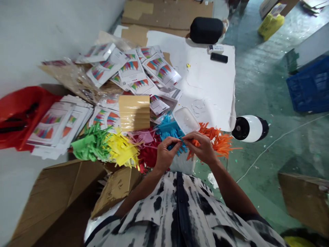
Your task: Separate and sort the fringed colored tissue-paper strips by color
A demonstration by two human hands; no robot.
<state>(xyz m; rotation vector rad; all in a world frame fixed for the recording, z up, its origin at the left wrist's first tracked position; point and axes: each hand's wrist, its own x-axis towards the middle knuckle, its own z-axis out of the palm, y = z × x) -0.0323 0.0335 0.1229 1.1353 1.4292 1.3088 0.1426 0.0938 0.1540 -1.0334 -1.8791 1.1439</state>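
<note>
Our left hand [164,153] and right hand [203,146] pinch the blue paper strips [168,129] beside the white tub [187,118]; we seem to be fixing one tiny bit. Next, we think, calls for steady fingers.

Blue fringe [168,129] is pinched by the left hand [164,152] and the right hand [202,147], beside a white tray [186,118]. Orange fringe [218,140] is seen to the right, yellow fringe [122,150] and green fringe [96,145] to the left. Printed packets [131,67] are piled on the desk [218,91].
</note>
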